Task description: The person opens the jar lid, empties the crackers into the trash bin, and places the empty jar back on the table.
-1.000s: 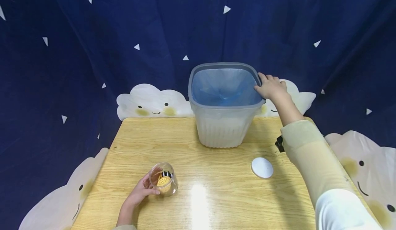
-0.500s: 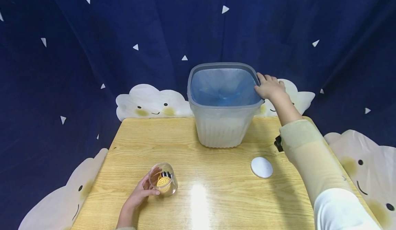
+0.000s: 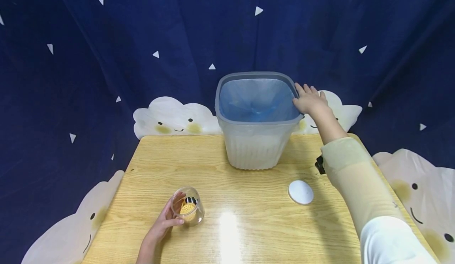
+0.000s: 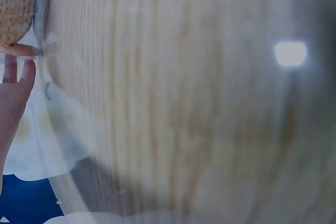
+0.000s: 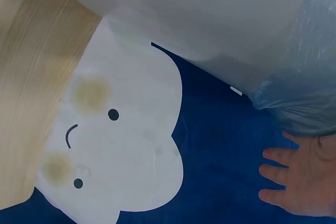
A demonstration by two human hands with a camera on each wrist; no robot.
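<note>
Left hand (image 3: 161,222): fingers and thumb curled around clear cup (image 3: 198,216), between 7 and 8 o'clock from bin (image 3: 257,145); yellow dotted piece (image 3: 187,209) inside. Right hand (image 3: 312,100): fingers spread, at bin rim, 3 o'clock. White disc (image 3: 300,192): 3 o'clock from cup.

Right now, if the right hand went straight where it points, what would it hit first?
The right hand, at the wastebasket's rim, would likely meet the navy curtain first, though depth is unclear.

A clear cup (image 3: 201,213), near left, holds a dotted yellow piece (image 3: 187,208); a grey-rimmed bin (image 3: 256,147) stands upright beyond.
</note>
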